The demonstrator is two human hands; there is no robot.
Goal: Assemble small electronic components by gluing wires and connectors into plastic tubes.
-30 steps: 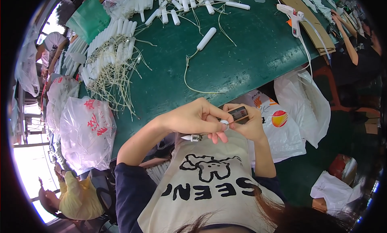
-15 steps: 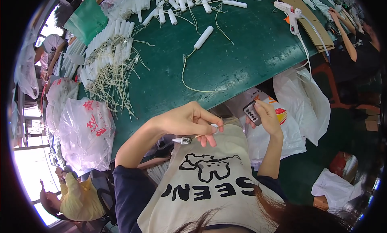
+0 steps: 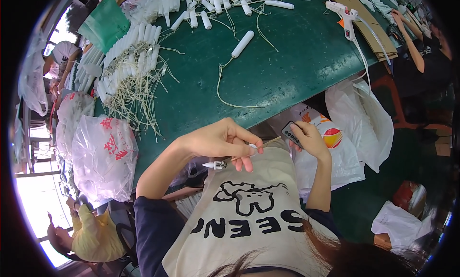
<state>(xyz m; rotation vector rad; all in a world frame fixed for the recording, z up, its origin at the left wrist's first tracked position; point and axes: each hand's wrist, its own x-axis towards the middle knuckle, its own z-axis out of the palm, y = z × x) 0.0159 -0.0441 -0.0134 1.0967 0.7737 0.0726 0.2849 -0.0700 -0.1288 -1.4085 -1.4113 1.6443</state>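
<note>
Two items are held before the apron (image 3: 278, 174). Left hand (image 3: 223, 140): fingers nearly closed, pinching a white disc (image 3: 252, 146); a bulb (image 3: 216, 165), tip leftward, shows just below the palm. Right hand (image 3: 310, 139): fingers curled around a dark remote (image 3: 289, 131). Beyond, a wired white tube (image 3: 243, 44) lies on the surface (image 3: 191, 104).

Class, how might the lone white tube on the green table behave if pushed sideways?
The tube would probably roll, being rounded and lying on its side on a smooth-looking table. Its wire looks thin and loosely curved, so it would likely flex and trail, perhaps dragging the roll off line.
</note>
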